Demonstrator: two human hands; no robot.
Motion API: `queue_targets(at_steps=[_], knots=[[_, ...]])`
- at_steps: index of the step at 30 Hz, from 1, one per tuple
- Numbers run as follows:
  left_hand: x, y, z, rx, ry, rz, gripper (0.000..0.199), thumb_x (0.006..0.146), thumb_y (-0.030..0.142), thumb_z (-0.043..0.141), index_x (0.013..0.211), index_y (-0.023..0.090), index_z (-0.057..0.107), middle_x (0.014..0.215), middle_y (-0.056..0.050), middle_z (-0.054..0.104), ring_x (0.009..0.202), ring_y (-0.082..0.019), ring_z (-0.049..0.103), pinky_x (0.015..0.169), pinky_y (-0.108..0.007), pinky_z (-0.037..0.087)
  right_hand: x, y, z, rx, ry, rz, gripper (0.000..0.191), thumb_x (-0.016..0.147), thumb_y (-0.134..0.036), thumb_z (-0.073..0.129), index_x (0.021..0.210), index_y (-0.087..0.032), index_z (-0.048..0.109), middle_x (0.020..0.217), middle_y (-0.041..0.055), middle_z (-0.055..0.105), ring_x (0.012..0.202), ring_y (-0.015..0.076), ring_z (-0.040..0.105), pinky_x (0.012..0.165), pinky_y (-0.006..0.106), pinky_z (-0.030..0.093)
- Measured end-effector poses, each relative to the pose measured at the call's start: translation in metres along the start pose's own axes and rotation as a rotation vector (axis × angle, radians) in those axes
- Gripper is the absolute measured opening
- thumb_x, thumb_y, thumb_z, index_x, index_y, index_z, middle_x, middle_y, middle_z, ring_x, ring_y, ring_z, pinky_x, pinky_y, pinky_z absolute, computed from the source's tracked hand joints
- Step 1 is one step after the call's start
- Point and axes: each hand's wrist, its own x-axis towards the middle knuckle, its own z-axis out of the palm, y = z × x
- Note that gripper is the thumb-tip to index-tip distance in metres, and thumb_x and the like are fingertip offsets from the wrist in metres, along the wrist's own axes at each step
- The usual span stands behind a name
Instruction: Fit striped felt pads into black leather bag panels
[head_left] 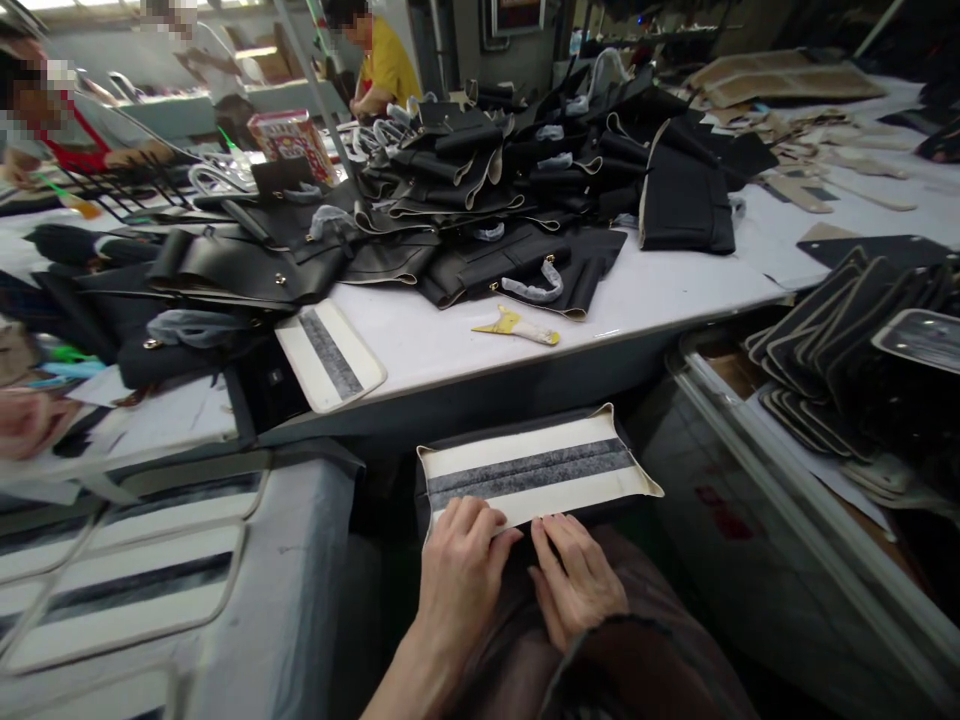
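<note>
Evidently, a lap is serving as a workbench: one striped panel [525, 465], cream with a gray band, is facing upward with dark material [600, 514] showing around it, and is resting just in front of the worker, seemingly on the knees, so that its near long edge is lying within reach of both hands. The left hand [461, 550] is bending its fingers over that edge with the thumb alongside, apparently pinching it, perhaps to steady the sheet. The right hand [577, 580] is bringing curled fingertips to the same edge just beside; whether it is gripping or merely touching, the view is not telling.

Beyond, a white table [420, 350] is bearing heaped black bag pieces [465, 180], probably gathered there for easy reach. At left, similar panels [142, 595] are lying flat on a gray-covered surface [300, 560], presumably to leave their striped faces exposed. At right, dark panels [817, 310] are leaning tightly together, likely to save space.

By count, two hands are attending to one panel; one loose panel [330, 357] is lying at the table's near edge; at least five are showing at left. One yellow-tipped tube [517, 325] is lying nearby, and at least three people [390, 70] are occupying the background. The heaped pieces are overlapping too much for counting.
</note>
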Motion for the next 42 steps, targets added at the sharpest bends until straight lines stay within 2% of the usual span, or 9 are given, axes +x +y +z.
queue_targets(at_steps=[6, 12, 16, 21, 25, 32, 37, 40, 42], knots=[[-0.013, -0.015, -0.023, 0.088, 0.055, 0.000, 0.012, 0.089, 0.028, 0.067, 0.078, 0.024, 0.065, 0.081, 0.001, 0.064, 0.081, -0.021, 0.054, 0.076, -0.038, 0.038, 0.010, -0.002, -0.004, -0.025, -0.083, -0.161, 0.041, 0.091, -0.016, 0.054, 0.131, -0.005, 0.057, 0.114, 0.0171, 0.067, 0.114, 0.0290, 0.059, 0.098, 0.043, 0.052], [-0.026, -0.030, -0.028, 0.073, 0.207, -0.001, 0.009, 0.085, 0.025, 0.071, 0.078, 0.023, 0.066, 0.085, 0.001, 0.065, 0.089, -0.020, 0.057, 0.104, -0.049, 0.035, 0.016, -0.013, 0.002, 0.029, -0.049, -0.155, 0.038, 0.091, -0.013, 0.053, 0.127, -0.007, 0.062, 0.111, 0.0144, 0.069, 0.109, 0.0271, 0.061, 0.096, 0.042, 0.051], [-0.031, -0.042, -0.030, 0.043, 0.184, 0.021, 0.007, 0.085, 0.021, 0.071, 0.082, 0.023, 0.065, 0.085, 0.002, 0.066, 0.093, -0.020, 0.056, 0.115, -0.055, 0.025, 0.019, -0.017, 0.005, 0.081, -0.097, -0.197, 0.040, 0.088, -0.012, 0.056, 0.127, -0.007, 0.062, 0.112, 0.0136, 0.069, 0.110, 0.0262, 0.061, 0.098, 0.041, 0.050], [-0.034, -0.051, -0.029, -0.102, 0.124, 0.026, 0.006, 0.090, 0.018, 0.063, 0.086, 0.022, 0.064, 0.092, -0.002, 0.063, 0.098, -0.020, 0.055, 0.104, -0.045, 0.041, 0.023, -0.018, 0.006, 0.088, -0.139, -0.254, 0.039, 0.089, -0.013, 0.054, 0.126, -0.010, 0.064, 0.114, 0.0126, 0.069, 0.111, 0.0253, 0.059, 0.100, 0.040, 0.047], [-0.040, -0.058, -0.023, -0.196, 0.201, -0.069, 0.002, 0.091, 0.019, 0.062, 0.090, 0.020, 0.062, 0.107, -0.007, 0.058, 0.103, -0.021, 0.056, 0.088, -0.035, 0.049, 0.023, -0.021, 0.010, 0.093, -0.155, -0.267, 0.040, 0.090, -0.014, 0.050, 0.128, -0.010, 0.063, 0.116, 0.0126, 0.068, 0.112, 0.0250, 0.058, 0.102, 0.041, 0.043], [-0.052, -0.058, -0.004, -0.294, 0.343, -0.174, 0.008, 0.089, 0.020, 0.064, 0.095, 0.021, 0.058, 0.118, -0.008, 0.057, 0.115, -0.022, 0.055, 0.099, -0.039, 0.046, 0.025, -0.026, 0.014, 0.110, -0.185, -0.316, 0.041, 0.091, -0.015, 0.047, 0.129, -0.011, 0.063, 0.119, 0.0122, 0.067, 0.114, 0.0249, 0.056, 0.107, 0.041, 0.037], [-0.062, -0.066, 0.028, -0.824, 0.471, -0.477, 0.046, 0.095, 0.047, 0.053, 0.134, 0.023, 0.047, 0.147, -0.012, 0.043, 0.138, -0.027, 0.039, 0.112, -0.045, 0.037, 0.031, -0.035, 0.015, 0.199, -0.159, -0.280, 0.039, 0.093, -0.012, 0.043, 0.124, -0.007, 0.065, 0.115, 0.0113, 0.069, 0.112, 0.0244, 0.055, 0.107, 0.039, 0.034], [-0.051, -0.076, 0.062, -1.409, 0.432, -0.913, 0.058, 0.095, 0.061, 0.041, 0.132, 0.018, 0.053, 0.137, -0.014, 0.055, 0.129, -0.028, 0.051, 0.105, -0.041, 0.045, 0.034, -0.041, 0.014, 0.252, -0.147, -0.239, 0.038, 0.095, -0.013, 0.041, 0.123, -0.007, 0.065, 0.113, 0.0108, 0.070, 0.110, 0.0251, 0.055, 0.105, 0.040, 0.034], [-0.037, -0.079, 0.082, -1.650, 0.344, -1.106, 0.059, 0.089, 0.060, 0.052, 0.121, 0.012, 0.062, 0.121, -0.017, 0.065, 0.115, -0.030, 0.061, 0.098, -0.040, 0.050, 0.035, -0.042, 0.014, 0.260, -0.142, -0.236, 0.038, 0.095, -0.014, 0.041, 0.124, -0.009, 0.065, 0.113, 0.0102, 0.070, 0.108, 0.0254, 0.054, 0.104, 0.041, 0.033]])
